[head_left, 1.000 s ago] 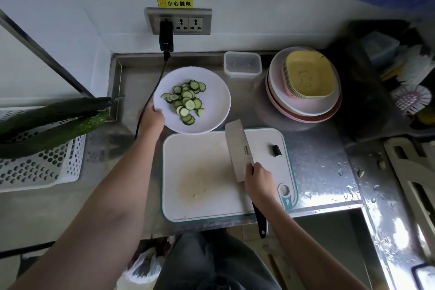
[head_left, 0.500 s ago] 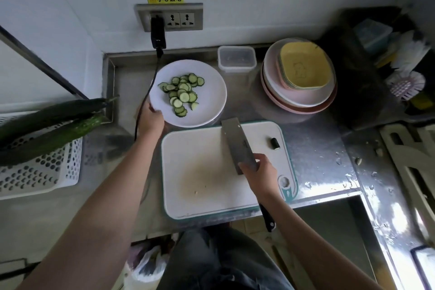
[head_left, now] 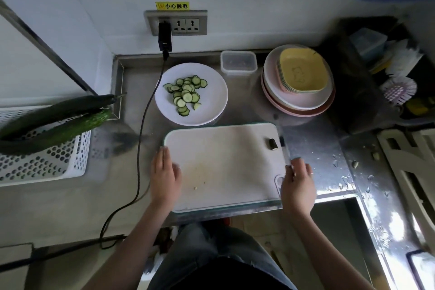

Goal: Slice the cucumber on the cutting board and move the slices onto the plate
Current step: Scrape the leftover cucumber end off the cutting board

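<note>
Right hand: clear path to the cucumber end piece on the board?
Probably yes. The right hand rests at the cutting board edge, holding nothing; the cucumber end piece lies just beyond it, nothing between.

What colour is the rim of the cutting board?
Teal green, edging the white cutting board; the head view shows it best along the far and near edges.

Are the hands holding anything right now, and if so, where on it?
Both hands are on the cutting board: the left hand lies on its left edge, the right hand on its right edge by the handle hole. No knife is in either hand.
</note>
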{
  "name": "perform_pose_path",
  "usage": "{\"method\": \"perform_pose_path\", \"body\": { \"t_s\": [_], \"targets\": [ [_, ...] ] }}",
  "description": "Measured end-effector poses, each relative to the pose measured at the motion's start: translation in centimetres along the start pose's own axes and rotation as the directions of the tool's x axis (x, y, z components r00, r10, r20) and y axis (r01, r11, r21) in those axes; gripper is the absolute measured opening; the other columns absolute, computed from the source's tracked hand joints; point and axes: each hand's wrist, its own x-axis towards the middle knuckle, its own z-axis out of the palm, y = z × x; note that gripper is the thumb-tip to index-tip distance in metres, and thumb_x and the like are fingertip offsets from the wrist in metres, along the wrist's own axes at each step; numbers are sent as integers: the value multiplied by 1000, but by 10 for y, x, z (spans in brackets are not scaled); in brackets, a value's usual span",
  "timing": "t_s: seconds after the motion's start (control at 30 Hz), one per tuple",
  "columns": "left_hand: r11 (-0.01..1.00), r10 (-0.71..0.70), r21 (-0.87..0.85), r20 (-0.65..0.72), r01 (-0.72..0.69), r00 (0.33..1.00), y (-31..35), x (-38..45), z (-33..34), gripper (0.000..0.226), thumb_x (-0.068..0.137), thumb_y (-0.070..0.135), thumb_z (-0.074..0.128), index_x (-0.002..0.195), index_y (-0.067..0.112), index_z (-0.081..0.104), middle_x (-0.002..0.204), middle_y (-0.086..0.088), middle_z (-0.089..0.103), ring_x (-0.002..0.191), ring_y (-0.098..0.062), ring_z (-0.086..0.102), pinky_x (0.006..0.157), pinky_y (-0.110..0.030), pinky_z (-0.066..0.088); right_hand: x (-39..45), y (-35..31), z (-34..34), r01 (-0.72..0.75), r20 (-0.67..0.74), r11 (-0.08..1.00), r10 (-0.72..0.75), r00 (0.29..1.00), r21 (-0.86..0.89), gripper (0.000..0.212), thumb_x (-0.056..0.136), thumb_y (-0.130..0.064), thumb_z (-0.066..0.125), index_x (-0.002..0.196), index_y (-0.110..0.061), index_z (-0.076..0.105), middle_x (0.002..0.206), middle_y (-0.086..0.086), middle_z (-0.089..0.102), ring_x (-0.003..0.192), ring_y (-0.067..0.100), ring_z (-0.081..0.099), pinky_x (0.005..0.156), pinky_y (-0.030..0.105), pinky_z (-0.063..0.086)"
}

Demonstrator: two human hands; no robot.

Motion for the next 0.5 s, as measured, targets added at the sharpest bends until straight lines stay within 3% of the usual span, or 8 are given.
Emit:
{"method": "perform_pose_path", "body": {
  "t_s": [0.1, 0.23, 0.37, 0.5],
  "targets": [
    [992, 85, 84, 57, -90, 995, -9, -3, -9, 67, 86, 40, 33, 138, -1, 40, 142, -21, 40, 126, -41, 39, 104, -50, 33, 19, 11, -4, -47, -19, 997, 46, 999, -60, 12, 95, -10, 45, 86, -16, 45, 96, 10, 54, 61, 30, 48, 50, 27, 37],
    [997, 49, 62, 35, -51, 998, -8, -5, -13, 58, 86, 29, 47, 136, 0, 44, 144, -17, 40, 123, -43, 40, 100, -51, 36, 24, 11, 4, -15, 104, 994, 26, 994, -105, 15, 90, -3, 45, 85, -17, 45, 93, 9, 53, 61, 28, 47, 52, 30, 39],
    [995, 21, 99, 80, -29, 997, -10, -7, -8, 64, 86, 37, 36, 140, 4, 40, 149, -12, 33, 131, -38, 35, 107, -48, 29, 11, 5, 14, 79, 174, 993, -62, 983, -91, 23, 83, 4, 49, 96, -15, 47, 101, 11, 53, 69, 33, 51, 58, 39, 50],
    [994, -26, 109, 81, 17, 996, -9, -13, -4, 59, 91, 27, 51, 143, 6, 34, 152, -10, 27, 134, -38, 29, 109, -47, 26, -2, -2, 20, 281, 265, 950, -239, 934, -136, 18, 86, 4, 46, 94, -12, 46, 96, 13, 53, 72, 34, 53, 57, 43, 53]
  ]
}}
